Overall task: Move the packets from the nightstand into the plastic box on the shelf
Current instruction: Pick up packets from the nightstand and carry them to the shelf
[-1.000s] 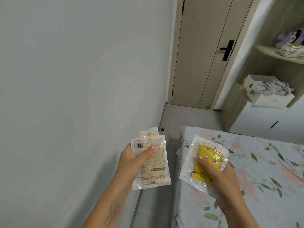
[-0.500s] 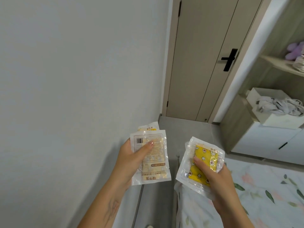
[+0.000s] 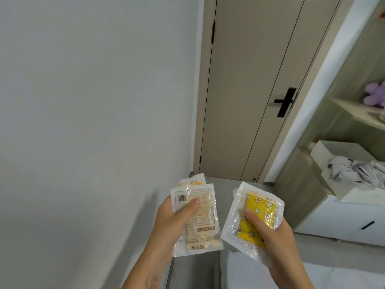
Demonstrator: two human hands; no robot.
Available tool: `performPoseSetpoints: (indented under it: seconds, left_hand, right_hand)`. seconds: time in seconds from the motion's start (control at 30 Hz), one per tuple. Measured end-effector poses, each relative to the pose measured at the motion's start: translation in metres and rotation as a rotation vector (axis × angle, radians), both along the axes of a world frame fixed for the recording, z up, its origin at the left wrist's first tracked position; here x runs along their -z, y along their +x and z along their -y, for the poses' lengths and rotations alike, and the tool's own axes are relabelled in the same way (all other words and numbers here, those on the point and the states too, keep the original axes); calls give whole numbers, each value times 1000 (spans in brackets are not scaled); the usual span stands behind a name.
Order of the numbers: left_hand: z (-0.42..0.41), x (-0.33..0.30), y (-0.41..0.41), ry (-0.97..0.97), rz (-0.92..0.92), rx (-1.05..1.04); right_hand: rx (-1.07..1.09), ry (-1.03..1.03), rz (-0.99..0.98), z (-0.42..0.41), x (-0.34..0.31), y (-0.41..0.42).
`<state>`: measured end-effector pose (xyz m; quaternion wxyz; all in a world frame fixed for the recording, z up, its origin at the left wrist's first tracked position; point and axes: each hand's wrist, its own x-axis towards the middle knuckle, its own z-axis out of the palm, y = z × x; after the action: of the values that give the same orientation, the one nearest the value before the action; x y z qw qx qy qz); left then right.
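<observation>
Because both hands are loaded at once, each grips its share flat, with the thumb laid across the front face and the fingers hidden behind, so the slippery film cannot slide out while the person walks. The left hand holds pale packets printed side up, with a barcode near the top corner; a second packet's edge peeks out behind the first, so this is a small stack squared together rather than a single piece. The right hand pinches a yellow star-patterned packet sealed in clear wrap, tilted with its top leaning toward the door; another clear edge seems to lie under it, though how many are held there I cannot tell. Both loads are carried at chest height, near each other but apart, above the grey floor between the wall and a white surface at lower right. Ahead on the right stands the shelf unit, where a white box sits with crumpled cloth in it; whether that is the plastic box meant I cannot say. The nightstand is out of view, so the carry looks well begun and the drop is yet to come.
</observation>
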<state>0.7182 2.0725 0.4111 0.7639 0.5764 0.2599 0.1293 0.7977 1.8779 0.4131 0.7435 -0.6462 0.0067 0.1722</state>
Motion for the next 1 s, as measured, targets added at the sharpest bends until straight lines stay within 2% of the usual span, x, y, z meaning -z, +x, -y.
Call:
performPoseSetpoints:
  seconds: [0.2,0.53,0.7,1.0]
  left_hand:
    - [-45,-17,143,64,72,25]
    - [-81,-34,357,49,62,112]
    - [-111,-29,454,51,63,127]
    - [-128,-26,674,64,82,304]
  right_hand:
    - [26,28,120,-31,-14,136]
    - [108,47,117,-61,-43,335]
    - [157,67,116,-84,-37,426]
    - [348,36,125,-106,-20,606]
